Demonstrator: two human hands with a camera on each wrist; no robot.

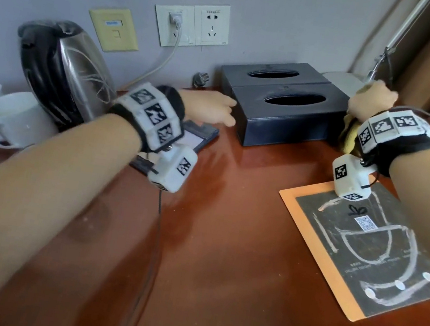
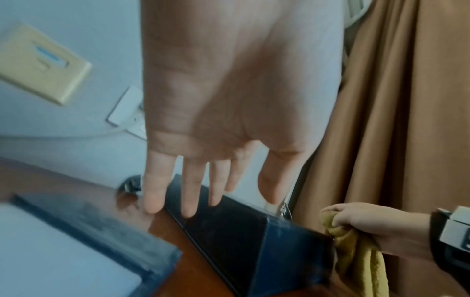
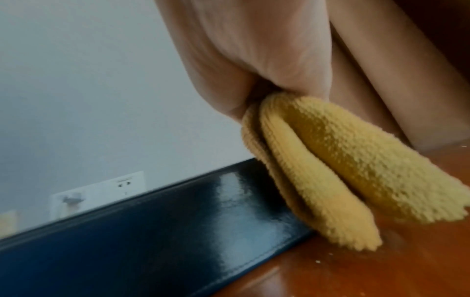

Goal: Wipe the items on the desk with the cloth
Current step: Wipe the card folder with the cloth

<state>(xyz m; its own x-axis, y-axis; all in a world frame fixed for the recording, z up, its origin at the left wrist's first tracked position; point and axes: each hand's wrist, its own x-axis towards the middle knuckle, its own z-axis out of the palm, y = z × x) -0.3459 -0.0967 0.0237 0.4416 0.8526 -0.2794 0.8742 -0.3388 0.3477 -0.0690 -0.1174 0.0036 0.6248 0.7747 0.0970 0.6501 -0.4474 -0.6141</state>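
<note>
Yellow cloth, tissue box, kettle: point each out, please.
yellow cloth (image 3: 330, 164): right wrist view, on the hanging fold.
tissue box (image 1: 284, 123): head view, on its front wall.
kettle (image 1: 63, 67): head view, on its steel body.

Reddish-brown wooden desk (image 1: 225, 234), glossy, bearing: two black tissue boxes (image 1: 285, 112) sitting side by side, kettle (image 1: 63, 70), white cups (image 1: 6, 115), dark tray (image 1: 204, 136), printed card (image 1: 362, 254).

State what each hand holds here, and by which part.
The right hand grips the yellow cloth by its bunched upper end, folds hanging free. The left hand holds nothing; its fingers are straight beside the black tissue box.
</note>
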